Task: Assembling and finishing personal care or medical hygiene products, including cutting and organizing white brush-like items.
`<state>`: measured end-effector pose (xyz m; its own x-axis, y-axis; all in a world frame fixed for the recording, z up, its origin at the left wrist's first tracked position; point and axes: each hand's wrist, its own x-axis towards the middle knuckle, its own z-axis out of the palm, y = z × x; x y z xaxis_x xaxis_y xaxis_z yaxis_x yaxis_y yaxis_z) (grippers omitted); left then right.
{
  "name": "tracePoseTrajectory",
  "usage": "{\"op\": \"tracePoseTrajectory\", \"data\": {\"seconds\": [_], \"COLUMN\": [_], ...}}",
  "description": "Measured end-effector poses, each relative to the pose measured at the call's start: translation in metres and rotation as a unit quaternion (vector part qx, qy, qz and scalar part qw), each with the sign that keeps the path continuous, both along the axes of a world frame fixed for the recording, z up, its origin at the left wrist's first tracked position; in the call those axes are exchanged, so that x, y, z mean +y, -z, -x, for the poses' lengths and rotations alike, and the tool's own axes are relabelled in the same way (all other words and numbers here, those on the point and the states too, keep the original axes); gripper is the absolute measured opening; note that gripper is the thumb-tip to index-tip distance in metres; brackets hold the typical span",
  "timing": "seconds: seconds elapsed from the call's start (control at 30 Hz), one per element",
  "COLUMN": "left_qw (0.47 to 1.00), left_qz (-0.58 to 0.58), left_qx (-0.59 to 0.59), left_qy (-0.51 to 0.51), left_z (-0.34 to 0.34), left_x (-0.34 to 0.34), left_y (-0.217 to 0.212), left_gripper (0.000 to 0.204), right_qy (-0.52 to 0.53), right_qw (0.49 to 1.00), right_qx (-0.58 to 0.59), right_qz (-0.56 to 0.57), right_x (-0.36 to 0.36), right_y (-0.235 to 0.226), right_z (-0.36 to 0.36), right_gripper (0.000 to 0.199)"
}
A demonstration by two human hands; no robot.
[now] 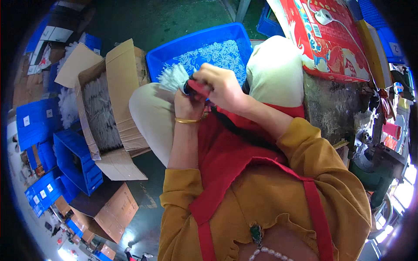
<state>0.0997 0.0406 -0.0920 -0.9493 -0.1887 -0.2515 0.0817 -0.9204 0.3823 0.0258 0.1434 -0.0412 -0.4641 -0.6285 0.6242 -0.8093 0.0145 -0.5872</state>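
Observation:
My left hand, with a gold bangle at its wrist, is closed around a bundle of thin whitish plastic strips. Their free ends fan out toward the upper left, above my left knee. My right hand is pressed against the left one with its fingers curled in. A small red and dark item shows under its fingers; blur hides what kind of thing it is. Just beyond both hands a blue plastic bin holds many small clear-white plastic pieces.
Left of my knee, an open cardboard box is filled with long thin pale strips. Blue crates and another carton stand farther left. On the right, a red printed sheet carries a white plug with a cord.

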Motion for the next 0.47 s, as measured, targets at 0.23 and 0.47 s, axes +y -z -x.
{"op": "tracePoseTrajectory", "data": {"seconds": [0.23,0.47], "left_qw": [0.987,0.97], "left_qz": [0.142,-0.18], "left_qx": [-0.054,0.091], "left_qy": [0.048,0.135], "left_z": [-0.008,-0.011], "left_x": [0.008,-0.001], "left_y": [-0.021,-0.004], "left_gripper": [0.025,0.047], "right_qy": [-0.163,-0.139], "right_qw": [0.723,0.738], "right_qx": [-0.666,-0.656], "right_qz": [-0.079,-0.082], "right_x": [0.014,0.015], "right_y": [-0.011,-0.015], "right_z": [0.024,0.022], "right_gripper": [0.02,0.014]}}
